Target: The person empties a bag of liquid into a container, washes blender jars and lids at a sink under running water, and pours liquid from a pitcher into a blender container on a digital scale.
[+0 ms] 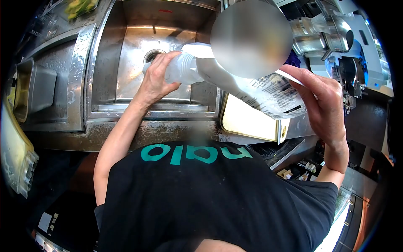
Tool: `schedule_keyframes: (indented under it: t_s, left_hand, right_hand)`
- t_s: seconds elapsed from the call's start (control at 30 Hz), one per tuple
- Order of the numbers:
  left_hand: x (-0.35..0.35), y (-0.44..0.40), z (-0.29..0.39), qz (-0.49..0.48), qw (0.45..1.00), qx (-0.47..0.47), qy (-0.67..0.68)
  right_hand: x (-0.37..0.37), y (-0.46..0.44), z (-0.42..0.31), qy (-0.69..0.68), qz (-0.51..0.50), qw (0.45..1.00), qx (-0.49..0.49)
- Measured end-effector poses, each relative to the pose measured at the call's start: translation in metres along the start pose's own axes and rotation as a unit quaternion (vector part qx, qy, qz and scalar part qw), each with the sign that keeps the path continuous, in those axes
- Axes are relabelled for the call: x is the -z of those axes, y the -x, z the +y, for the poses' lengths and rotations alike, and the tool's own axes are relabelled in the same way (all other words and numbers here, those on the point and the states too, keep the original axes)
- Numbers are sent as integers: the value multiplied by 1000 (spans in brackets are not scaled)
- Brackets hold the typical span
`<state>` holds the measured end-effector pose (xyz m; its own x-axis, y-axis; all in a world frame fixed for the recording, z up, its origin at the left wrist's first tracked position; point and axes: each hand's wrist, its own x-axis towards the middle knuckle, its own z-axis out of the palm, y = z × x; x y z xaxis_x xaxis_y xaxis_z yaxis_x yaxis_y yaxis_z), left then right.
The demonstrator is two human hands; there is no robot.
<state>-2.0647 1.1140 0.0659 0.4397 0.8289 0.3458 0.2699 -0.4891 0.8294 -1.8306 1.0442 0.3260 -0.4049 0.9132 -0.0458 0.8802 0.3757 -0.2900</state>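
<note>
My left hand (157, 80) is closed around a translucent white plastic bottle (186, 70), tilted on its side above the sink. In my right hand (322, 98) is the edge of a white bag (266, 94) with dark printed text, pinched between thumb and fingers. The bag stretches from my right hand toward the bottle, and its left end meets or overlaps the bottle's ribbed end. Whether the two are joined there I cannot tell. A round blurred patch hides part of the bag's upper side.
Below the hands lies a steel sink (130, 86) with a drain (153, 56). A pale cutting board (247, 119) with a knife blade (278, 131) sits right of it. At left are a metal container (40, 86) and a clear tub (79, 8) of green-yellow pieces. Metal containers (310, 44) stand upper right.
</note>
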Motion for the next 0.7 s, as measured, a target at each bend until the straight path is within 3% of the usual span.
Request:
schedule_keyframes:
  t_s: [0.7]
  left_hand:
    - [0,1,-1,-12,1000,5,-1]
  right_hand:
    - [14,-11,-14,39,-27,999,15]
